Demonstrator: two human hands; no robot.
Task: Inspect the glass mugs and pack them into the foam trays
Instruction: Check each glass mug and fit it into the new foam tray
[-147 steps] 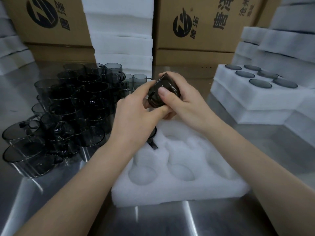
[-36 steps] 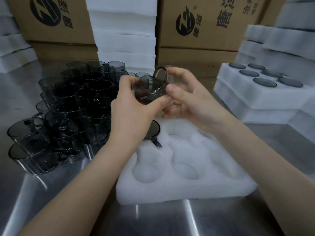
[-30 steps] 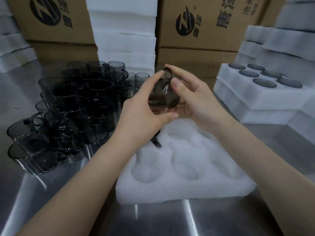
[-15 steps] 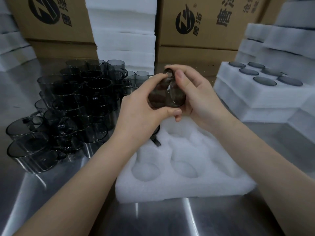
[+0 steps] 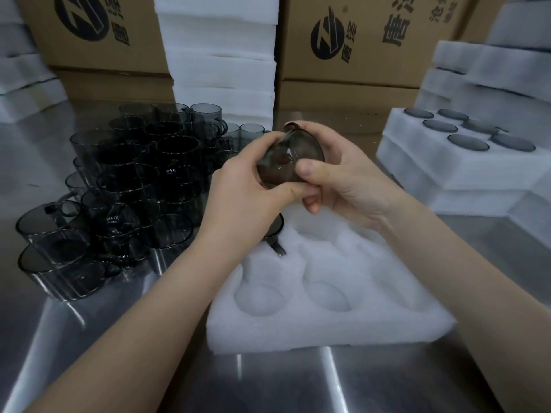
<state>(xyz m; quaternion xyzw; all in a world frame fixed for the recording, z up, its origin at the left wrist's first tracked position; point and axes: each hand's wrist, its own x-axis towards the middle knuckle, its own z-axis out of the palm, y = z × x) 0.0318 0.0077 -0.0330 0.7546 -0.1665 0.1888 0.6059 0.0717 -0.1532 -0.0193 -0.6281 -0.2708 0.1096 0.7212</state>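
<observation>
The two cardboard boxes (image 5: 366,40) behind bear a round black logo and Chinese characters, unreadable here. Both hands clasp one smoky glass mug (image 5: 287,159) above the foam tray (image 5: 328,320): the left hand (image 5: 247,192) cups its left side, the right hand (image 5: 343,177) its right. One mug (image 5: 275,231) sits in the tray; six fill another tray (image 5: 465,162) to the right on the desk (image 5: 298,383).

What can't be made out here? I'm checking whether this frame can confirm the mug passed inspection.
Head view only:
- Held mug: flaws unreadable; left hand and right hand cover its sides.
- Packed mug in the foam tray: mostly behind the left hand.
- Loose mugs: overlapping dark glass, uncountable.
</observation>
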